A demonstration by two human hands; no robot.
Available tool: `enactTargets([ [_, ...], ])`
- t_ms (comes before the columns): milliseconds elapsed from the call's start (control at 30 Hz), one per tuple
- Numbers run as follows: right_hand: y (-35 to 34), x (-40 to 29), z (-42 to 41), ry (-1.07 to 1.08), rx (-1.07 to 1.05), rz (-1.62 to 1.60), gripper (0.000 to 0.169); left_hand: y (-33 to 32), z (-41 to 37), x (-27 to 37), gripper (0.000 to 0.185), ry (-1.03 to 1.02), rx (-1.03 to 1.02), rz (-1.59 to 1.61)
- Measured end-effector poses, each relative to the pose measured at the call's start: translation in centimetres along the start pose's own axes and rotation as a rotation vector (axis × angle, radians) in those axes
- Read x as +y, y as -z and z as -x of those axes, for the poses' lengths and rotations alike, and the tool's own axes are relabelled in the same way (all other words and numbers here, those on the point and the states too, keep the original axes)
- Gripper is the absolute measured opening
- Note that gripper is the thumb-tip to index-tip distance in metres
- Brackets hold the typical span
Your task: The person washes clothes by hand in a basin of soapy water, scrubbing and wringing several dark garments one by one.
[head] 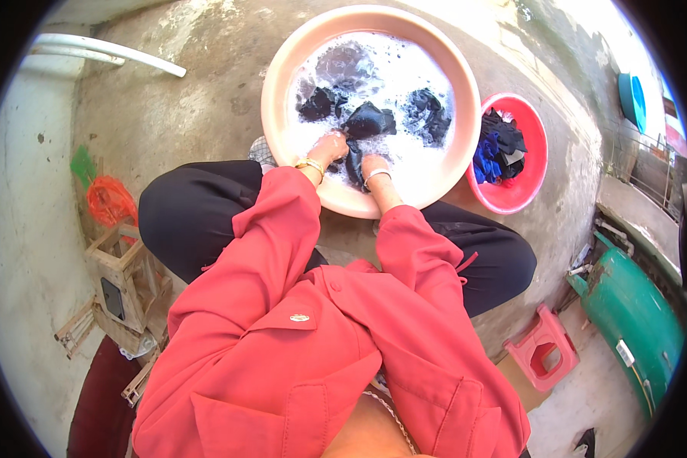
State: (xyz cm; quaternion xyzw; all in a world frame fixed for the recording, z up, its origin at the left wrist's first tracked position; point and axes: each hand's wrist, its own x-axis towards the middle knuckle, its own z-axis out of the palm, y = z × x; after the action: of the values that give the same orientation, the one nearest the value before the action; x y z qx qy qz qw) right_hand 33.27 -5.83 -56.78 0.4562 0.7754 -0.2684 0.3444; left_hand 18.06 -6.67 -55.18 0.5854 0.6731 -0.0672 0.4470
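A large peach-coloured plastic basin [458,63] stands between my knees, filled with white suds and water. My left hand [329,147], with a gold-coloured bracelet at the wrist, is closed on a dark wet cloth [354,163] near the basin's front side. My right hand [373,164], wearing a pale bangle, dips into the foam just right of that cloth; its fingers are hidden. A dark bunched piece of cloth [367,120] bulges from the water beyond my hands. More dark fabric floats at the left [318,104] and right [429,117].
Right of the basin, a pink-red tub [537,166] holds black and blue clothes [488,157]. A pink plastic stool [544,349] and a green metal tank [630,297] stand lower right. At left are a wooden stool [123,280] with a phone [113,298], a red plastic bag [110,199] and white pipes [111,48].
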Motion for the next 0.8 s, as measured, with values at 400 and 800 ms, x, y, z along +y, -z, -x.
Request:
enactTargets([
  [400,12.4,0.2,8.8,0.088,0.387,-0.285,0.032,1.2,3.2,0.8,0.025,-0.031,0.097,0.004],
  [800,27.8,-1.2,21.0,0.744,0.725,-1.372,0.034,10.4,10.7,8.4,0.093,-0.716,0.511,0.744],
])
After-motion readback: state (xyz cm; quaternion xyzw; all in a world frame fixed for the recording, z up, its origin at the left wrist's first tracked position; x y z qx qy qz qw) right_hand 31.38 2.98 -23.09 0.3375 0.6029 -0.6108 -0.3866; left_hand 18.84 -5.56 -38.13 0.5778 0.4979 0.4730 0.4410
